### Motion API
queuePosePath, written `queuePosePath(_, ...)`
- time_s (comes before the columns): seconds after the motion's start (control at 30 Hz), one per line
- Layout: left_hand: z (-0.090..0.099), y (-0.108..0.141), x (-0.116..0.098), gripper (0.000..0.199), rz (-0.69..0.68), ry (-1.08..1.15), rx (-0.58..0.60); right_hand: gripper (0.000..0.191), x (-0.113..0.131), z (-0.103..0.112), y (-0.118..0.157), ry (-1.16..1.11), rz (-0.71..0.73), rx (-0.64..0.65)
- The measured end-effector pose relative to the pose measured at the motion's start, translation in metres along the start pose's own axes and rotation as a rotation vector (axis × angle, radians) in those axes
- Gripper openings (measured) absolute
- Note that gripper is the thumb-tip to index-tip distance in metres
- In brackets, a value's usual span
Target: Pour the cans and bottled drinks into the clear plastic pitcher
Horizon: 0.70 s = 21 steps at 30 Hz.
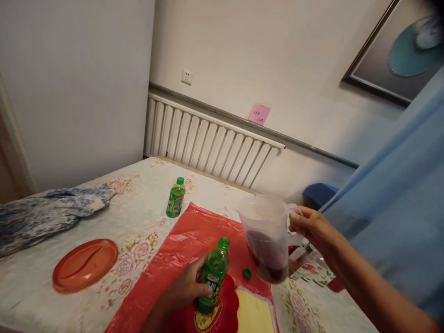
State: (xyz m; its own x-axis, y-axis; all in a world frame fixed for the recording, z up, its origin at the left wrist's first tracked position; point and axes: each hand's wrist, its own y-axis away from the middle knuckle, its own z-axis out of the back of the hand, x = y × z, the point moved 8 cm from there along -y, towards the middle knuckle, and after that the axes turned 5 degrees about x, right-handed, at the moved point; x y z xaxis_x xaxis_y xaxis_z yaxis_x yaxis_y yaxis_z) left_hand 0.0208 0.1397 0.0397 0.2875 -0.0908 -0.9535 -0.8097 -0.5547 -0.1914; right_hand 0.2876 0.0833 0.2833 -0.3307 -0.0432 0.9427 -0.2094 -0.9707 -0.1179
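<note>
My left hand (187,286) is wrapped round an uncapped green plastic bottle (218,268), held upright over a red scalloped plate (229,296). In my right hand (308,223) is the handle of a translucent plastic measuring jug (265,236), partly filled with dark brown liquid. The jug is raised to the right of the bottle and apart from it. Between them a small green cap (247,274) lies on a red plastic sheet (204,226). Whether the plate's base touches the bottle is hard to make out.
Another green bottle (175,198), capped, stands further back on the flowered tablecloth (145,185). An orange-red lid (85,266) and patterned cloth (52,212) lie at left. A yellow board (255,312) is at front. A blue curtain (391,185) hangs at right, a radiator (208,143) behind.
</note>
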Motion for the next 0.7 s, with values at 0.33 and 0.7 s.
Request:
queuePosePath(0.33, -0.005, 0.003, 0.001, 0.083, 0.021, -0.001, 0.033, 0.048, -0.005, 0.012, 0.071, 0.160, -0.163, 0.012)
queuePosePath(0.7, -0.009, 0.004, 0.002, 0.085, 0.064, -0.020, 0.078, 0.041, -0.025, 0.026, 0.083, 0.313, -0.234, 0.046)
